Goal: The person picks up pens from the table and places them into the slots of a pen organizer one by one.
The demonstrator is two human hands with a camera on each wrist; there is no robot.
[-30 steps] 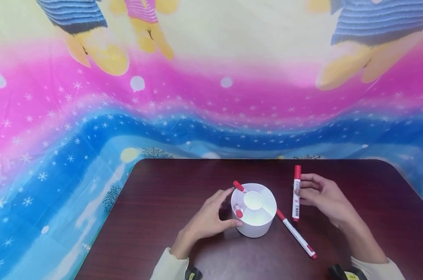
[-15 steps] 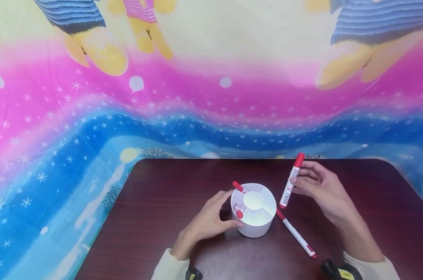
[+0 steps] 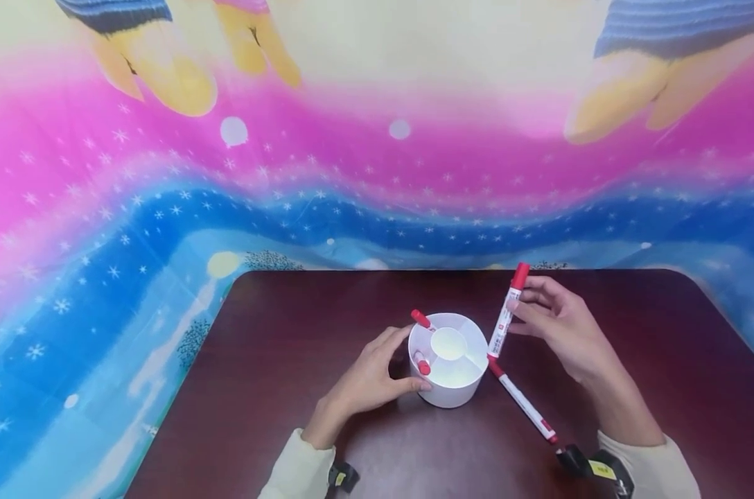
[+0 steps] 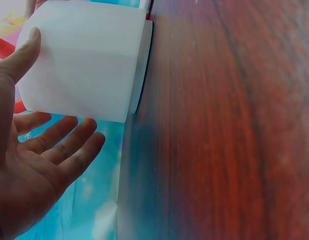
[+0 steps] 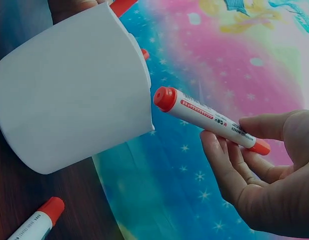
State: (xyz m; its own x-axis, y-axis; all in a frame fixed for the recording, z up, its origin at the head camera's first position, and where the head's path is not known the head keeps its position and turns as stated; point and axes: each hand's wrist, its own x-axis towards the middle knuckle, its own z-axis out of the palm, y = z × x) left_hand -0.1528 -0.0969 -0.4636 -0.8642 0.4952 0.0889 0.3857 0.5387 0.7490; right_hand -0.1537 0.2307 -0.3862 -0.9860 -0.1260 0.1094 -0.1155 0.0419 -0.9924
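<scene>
A: What could go wrong from here?

B: A slip, I'd judge. The right hand (image 3: 560, 322) pinches a white, tube-shaped marker with red ends (image 3: 504, 320) between thumb and fingertips, tilted, its lower end free. If that end catches the rim of the round white container, likely plastic (image 3: 450, 396), it could twist loose.

A: Does it touch now?

B: No. The right wrist view shows a gap; the marker is in the air, just beside the rim.

A: Anything else at risk?

B: Another white marker with red ends (image 3: 525, 404) lies on the dark, reddish-brown wooden table (image 3: 277, 312), one end beside the container. A brush from the black wrist-worn device with a yellow label (image 3: 595, 469) could set it rolling.

A: Is the container steady?

B: Fairly. The left hand (image 3: 367, 371) holds its side, thumb on the near wall, fingers on the far side. A one-sided push might still slide it.

A: What's in it?

B: Two leaning red-capped pens, one at the back (image 3: 421, 319), one nearer the thumb (image 3: 423, 363). Both are in the divided outer ring, outside the round middle well; I can't tell whether they share a compartment.
</scene>
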